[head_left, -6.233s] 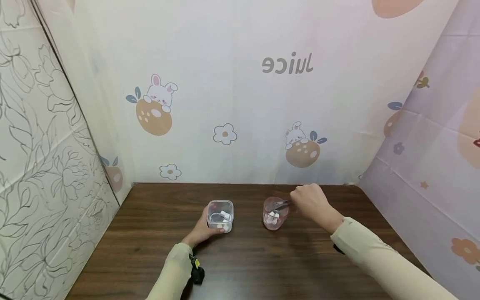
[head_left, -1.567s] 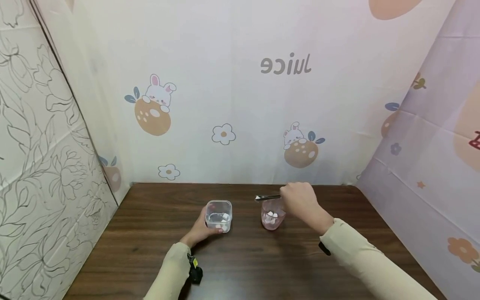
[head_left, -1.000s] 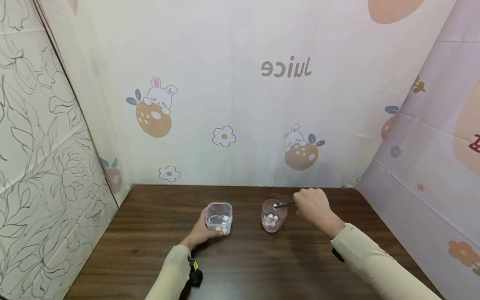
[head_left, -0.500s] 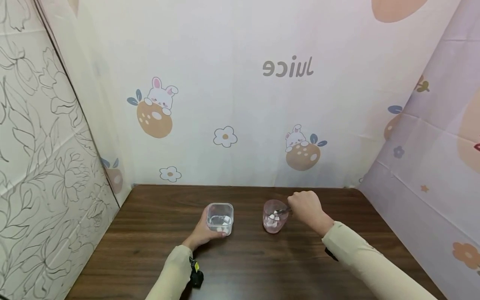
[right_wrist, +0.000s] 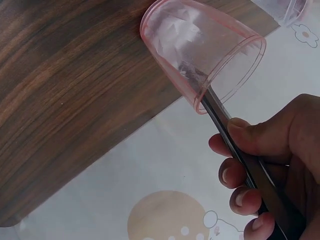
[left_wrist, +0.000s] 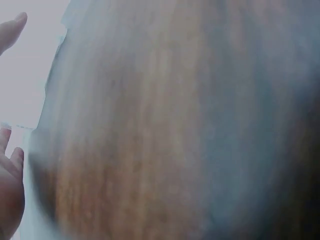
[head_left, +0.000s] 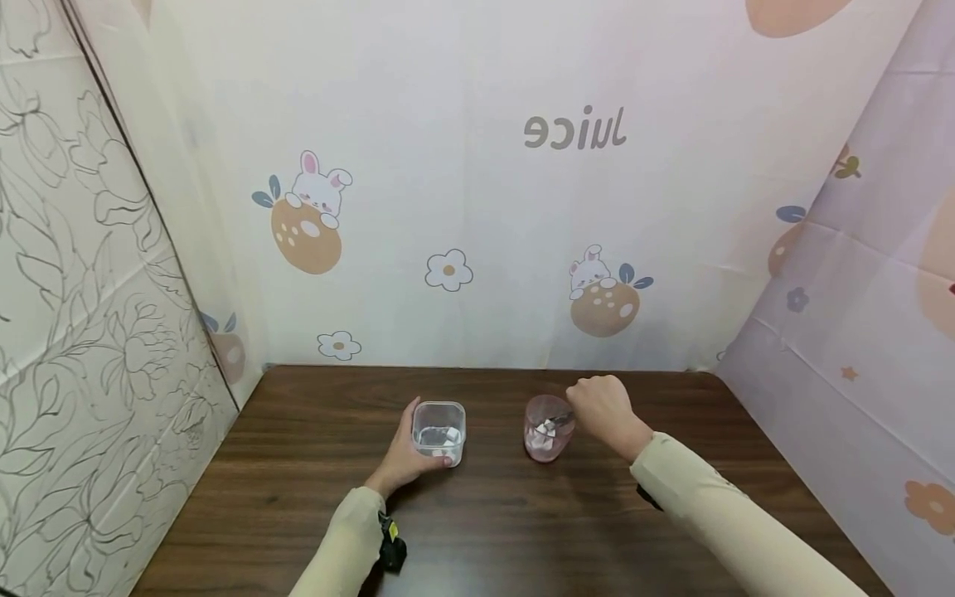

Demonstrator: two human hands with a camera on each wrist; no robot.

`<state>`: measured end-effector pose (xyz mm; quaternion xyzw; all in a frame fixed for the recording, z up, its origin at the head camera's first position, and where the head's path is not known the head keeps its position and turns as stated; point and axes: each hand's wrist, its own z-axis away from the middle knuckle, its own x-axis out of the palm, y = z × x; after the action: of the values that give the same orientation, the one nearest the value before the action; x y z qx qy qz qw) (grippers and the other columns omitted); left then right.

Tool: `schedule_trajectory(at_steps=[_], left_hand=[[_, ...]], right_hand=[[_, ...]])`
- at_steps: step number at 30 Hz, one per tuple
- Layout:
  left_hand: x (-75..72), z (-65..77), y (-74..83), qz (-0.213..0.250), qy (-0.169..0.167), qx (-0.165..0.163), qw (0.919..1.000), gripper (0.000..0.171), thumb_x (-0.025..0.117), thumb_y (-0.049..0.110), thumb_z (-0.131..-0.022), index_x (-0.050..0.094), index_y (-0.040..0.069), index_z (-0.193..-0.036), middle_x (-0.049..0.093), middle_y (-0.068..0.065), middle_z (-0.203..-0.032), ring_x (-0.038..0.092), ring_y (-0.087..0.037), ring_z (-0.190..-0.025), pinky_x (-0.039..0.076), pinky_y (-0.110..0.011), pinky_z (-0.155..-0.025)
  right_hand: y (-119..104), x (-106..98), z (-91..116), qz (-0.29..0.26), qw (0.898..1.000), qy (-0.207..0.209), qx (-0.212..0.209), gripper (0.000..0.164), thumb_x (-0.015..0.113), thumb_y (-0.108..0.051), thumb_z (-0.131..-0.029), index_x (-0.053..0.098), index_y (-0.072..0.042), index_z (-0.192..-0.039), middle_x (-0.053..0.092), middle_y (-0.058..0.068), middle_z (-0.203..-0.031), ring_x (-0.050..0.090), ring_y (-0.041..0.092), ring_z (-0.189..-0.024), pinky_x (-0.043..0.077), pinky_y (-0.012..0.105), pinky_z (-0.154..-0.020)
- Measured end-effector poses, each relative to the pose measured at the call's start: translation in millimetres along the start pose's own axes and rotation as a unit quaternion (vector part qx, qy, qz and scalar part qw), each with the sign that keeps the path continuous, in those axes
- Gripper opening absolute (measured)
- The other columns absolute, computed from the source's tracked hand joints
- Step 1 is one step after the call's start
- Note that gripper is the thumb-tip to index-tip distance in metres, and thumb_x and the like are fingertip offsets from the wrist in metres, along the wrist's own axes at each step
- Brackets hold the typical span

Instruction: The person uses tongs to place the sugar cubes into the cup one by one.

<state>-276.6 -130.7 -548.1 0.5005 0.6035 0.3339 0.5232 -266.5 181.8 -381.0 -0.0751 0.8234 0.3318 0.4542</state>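
Note:
My left hand (head_left: 403, 462) grips a clear square plastic container (head_left: 458, 419) from its left side, thumb along the front. A few white cubes (head_left: 452, 434) lie in it. Only parts of the fingers (left_wrist: 11, 187) show in the overexposed left wrist view. My right hand (head_left: 601, 411) holds a pair of dark metal tongs (right_wrist: 232, 142), fingers and thumb wrapped around the arms. The tips reach down over the rim into a pink see-through cup (right_wrist: 220, 25), close to several white cubes (right_wrist: 175, 34) at its bottom. Whether the tips pinch a cube I cannot tell.
Both vessels stand apart on a dark wood-grain table (head_left: 477, 514), the container left of the cup. A patterned cloth backdrop (head_left: 507, 315) rises behind the table's far edge, with side panels left and right. A black camera (head_left: 392, 547) is strapped to the left wrist.
The tongs, held above the cup with a white cube at their tips 1.6 s ago, now dip inside it. The container shows fewer cubes than 6.2 s ago. My left hand stays put.

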Motion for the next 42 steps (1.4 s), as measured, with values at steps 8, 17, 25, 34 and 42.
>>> schedule_trajectory(at_steps=[8,17,25,34,42], left_hand=[[-2.7,5.9,20.7,0.03,-0.004,0.001,0.9995,0.107,0.085,0.01,-0.051,0.021,0.013,-0.137,0.039,-0.021,-0.127,0.039,-0.038,-0.11,0.026,-0.054,-0.093],[-4.9,7.9,32.4,0.05,-0.014,0.014,0.9985,0.101,0.082,0.002,-0.053,0.022,0.005,-0.135,0.035,-0.027,-0.128,0.036,-0.043,-0.112,0.024,-0.055,-0.093],[-5.4,8.0,33.3,0.047,-0.02,0.012,0.9986,0.1,0.082,0.003,-0.054,0.021,0.004,-0.135,0.035,-0.026,-0.128,0.036,-0.043,-0.112,0.024,-0.055,-0.093],[-4.6,7.6,32.3,0.064,-0.029,-0.002,0.9975,0.1,0.081,0.002,-0.056,0.02,0.009,-0.136,0.034,-0.026,-0.129,0.035,-0.042,-0.113,0.022,-0.054,-0.095],[-1.6,8.9,32.7,0.077,-0.03,0.0,0.9966,0.1,0.08,0.0,-0.056,0.02,0.008,-0.135,0.034,-0.027,-0.128,0.035,-0.044,-0.112,0.022,-0.055,-0.094]], right_hand=[[-1.6,2.7,0.1,0.002,1.0,-0.013,0.006,0.041,0.067,-0.005,-0.06,0.033,-0.016,-0.04,0.031,-0.003,-0.038,0.022,0.006,-0.04,0.028,0.027,-0.032],[-0.8,1.2,-0.5,0.01,1.0,-0.007,0.003,0.043,0.068,-0.006,-0.06,0.032,-0.016,-0.04,0.029,-0.005,-0.038,0.02,0.006,-0.04,0.028,0.027,-0.032],[2.5,-4.7,-4.0,-0.007,1.0,-0.017,0.012,0.041,0.063,-0.002,-0.064,0.033,-0.017,-0.04,0.031,-0.004,-0.039,0.026,0.007,-0.039,0.03,0.029,-0.032],[7.6,-30.7,-13.5,-0.009,1.0,0.004,0.016,0.034,0.063,-0.001,-0.062,0.04,-0.015,-0.042,0.038,-0.001,-0.04,0.034,0.011,-0.037,0.032,0.033,-0.031],[5.0,-57.3,-25.0,-0.017,1.0,0.001,0.026,0.034,0.062,-0.004,-0.059,0.036,-0.016,-0.04,0.029,-0.004,-0.039,0.029,0.011,-0.038,0.03,0.033,-0.031]])
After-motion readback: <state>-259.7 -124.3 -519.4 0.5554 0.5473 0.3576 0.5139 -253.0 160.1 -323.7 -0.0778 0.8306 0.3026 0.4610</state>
